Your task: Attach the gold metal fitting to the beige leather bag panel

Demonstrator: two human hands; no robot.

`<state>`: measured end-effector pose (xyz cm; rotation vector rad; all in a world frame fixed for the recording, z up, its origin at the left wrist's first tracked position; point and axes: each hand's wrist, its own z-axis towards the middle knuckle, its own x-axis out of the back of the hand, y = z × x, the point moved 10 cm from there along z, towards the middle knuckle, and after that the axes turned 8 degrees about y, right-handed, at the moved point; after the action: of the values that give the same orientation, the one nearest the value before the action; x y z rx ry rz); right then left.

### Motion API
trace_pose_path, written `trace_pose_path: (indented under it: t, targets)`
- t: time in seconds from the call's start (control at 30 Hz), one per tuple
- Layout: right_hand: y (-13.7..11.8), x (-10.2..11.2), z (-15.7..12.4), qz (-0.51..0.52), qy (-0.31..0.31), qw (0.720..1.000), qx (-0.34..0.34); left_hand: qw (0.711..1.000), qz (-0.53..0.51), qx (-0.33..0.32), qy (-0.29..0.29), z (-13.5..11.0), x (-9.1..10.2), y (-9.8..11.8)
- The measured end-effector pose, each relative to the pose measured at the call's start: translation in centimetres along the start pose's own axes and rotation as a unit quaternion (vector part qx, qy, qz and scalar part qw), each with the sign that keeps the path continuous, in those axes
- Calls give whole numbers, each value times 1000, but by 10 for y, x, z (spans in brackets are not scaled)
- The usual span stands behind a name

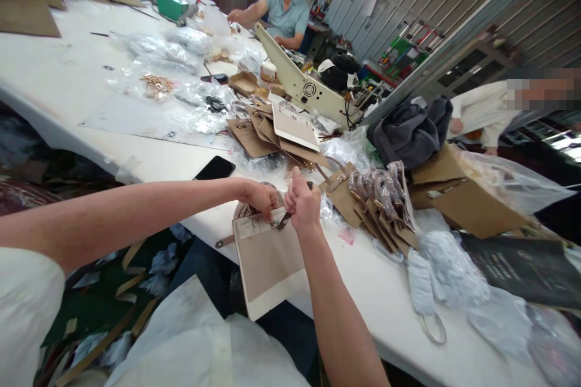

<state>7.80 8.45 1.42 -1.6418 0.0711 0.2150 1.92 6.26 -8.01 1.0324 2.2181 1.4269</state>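
At far left, brown sheets [27, 3] lie on the white table [68, 75]; rightward come gold-coloured pieces [157, 86] on clear plastic and, farther back, a green box [170, 6]. A dark phone [216, 168] lies near the left forearm. The left hand [263, 198] has its fingers bent and pressed together on the upper edge of the beige panel [271, 260], which slants past the table's near edge over the lap. Just beside, the right hand [303, 202] has its fingers curled tightly around a dark tool [284, 220], its tip at that same edge. Behind the 2 hands are a pile of brown pieces [261, 136], a co-worker in a blue shirt [285, 9] and a cream machine [302, 84]. Farther right stand bundled brown pieces with wrapped handles [381, 199], dark cloth [411, 133] and a cardboard box [476, 199].
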Motion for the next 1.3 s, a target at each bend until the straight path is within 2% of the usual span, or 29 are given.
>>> trace_pose_path:
  t: [0.1,0.2,0.4,0.5,0.6,0.7,0.8,0.9,1.0,1.1,1.3]
  targets:
    - [-22,17,-24,98,8,993,71,1000,-8,0,-11,-4,-1,2]
    - [-31,24,-39,103,18,985,135,1000,-6,1,-8,-5,0,2]
    - [-23,19,-45,85,21,983,160,1000,-2,-8,-11,-5,0,2]
    - [-20,17,-41,94,2,986,138,1000,5,-4,-7,-5,0,2]
    - [-20,14,-28,81,-24,993,82,1000,2,-13,-13,-6,-2,5]
    - [-29,13,-8,63,-16,997,43,999,-22,-7,-24,-7,-4,5]
    - [-31,0,13,28,-18,999,11,999,-35,7,-30,-7,-6,3]
    - [-18,-17,27,-1,-31,999,-29,1000,-8,-4,-9,-7,-3,6]
    - [0,-25,31,-25,-40,997,-56,999,34,-21,29,-6,4,8]
    - [11,-26,31,-38,-42,996,-70,997,45,-38,40,-4,7,9]
    - [11,-30,23,-66,-54,994,-66,998,14,-48,44,4,7,4]
